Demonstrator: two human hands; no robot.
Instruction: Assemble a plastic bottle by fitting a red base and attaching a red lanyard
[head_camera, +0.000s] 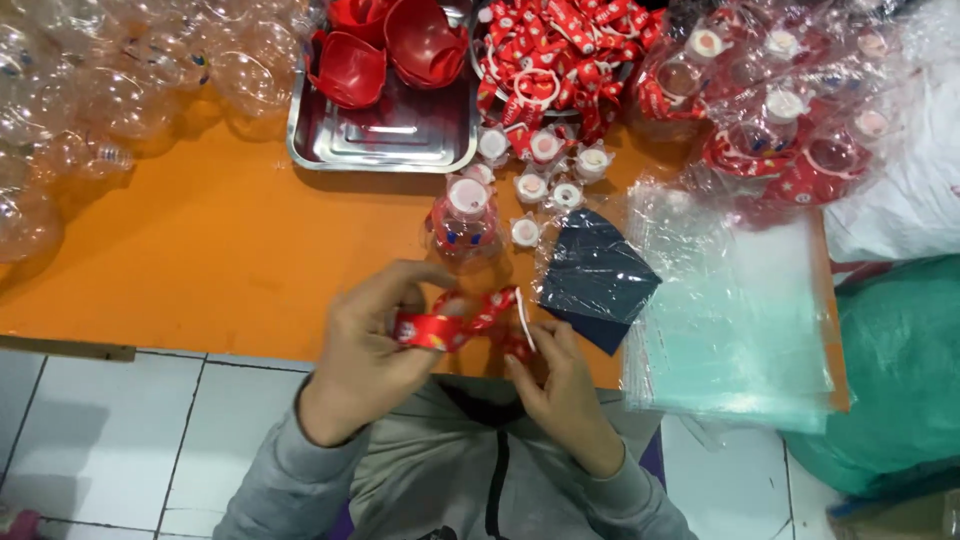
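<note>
Fingers: left hand (372, 335) pinches one red strap (455, 325) | right hand (560, 375) grips its white ring (524, 320)

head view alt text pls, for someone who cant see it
Seen from above, a person's left hand and right hand hold a red strap over an orange table. Beyond lie white caps, a steel tray and stacked clear bags.

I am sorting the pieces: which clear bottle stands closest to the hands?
The capped bottle just above the left hand; the other clear bottles lie piled far left.
</note>
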